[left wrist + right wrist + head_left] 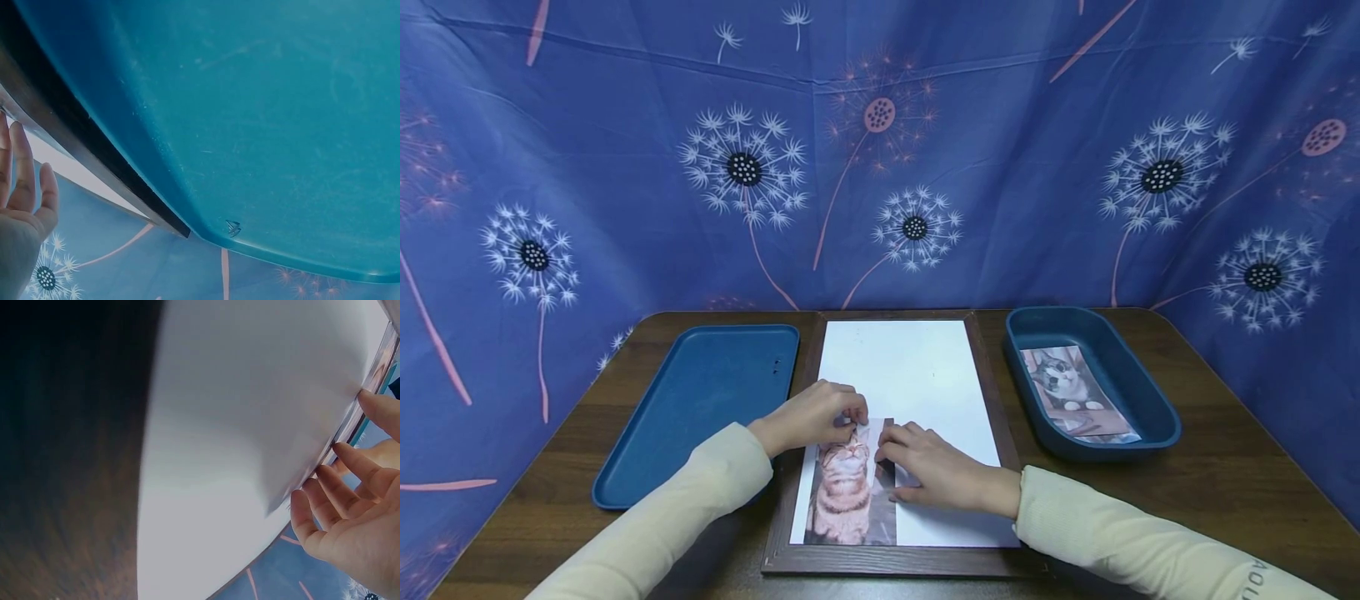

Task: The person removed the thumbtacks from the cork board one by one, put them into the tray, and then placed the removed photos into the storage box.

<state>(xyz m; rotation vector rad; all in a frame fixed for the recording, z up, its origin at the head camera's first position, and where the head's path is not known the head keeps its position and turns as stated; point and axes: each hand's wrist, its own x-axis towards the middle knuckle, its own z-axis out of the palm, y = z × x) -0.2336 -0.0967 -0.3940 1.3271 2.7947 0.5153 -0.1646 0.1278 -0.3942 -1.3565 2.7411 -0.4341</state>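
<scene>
A photo of an orange tabby cat (844, 500) lies at the lower left of a white board (910, 367) with a brown wooden frame. My left hand (812, 412) pinches the photo's top edge between thumb and fingers. In the left wrist view, that hand (25, 187) is only partly in frame and its fingertips' grip is out of sight. My right hand (940, 468) rests at the photo's right side, fingers spread and lightly bent. The right wrist view shows the right hand's fingertips (334, 447) along the photo's edge, close over the white surface.
Left of the board lies a shallow blue tray (700, 400). On the right stands a deeper blue bin (1131, 392) containing photos, with a grey-and-white cat photo (1063, 383) on top. All rest on a brown wooden table (1225, 475) before a blue dandelion-patterned cloth (1015, 150).
</scene>
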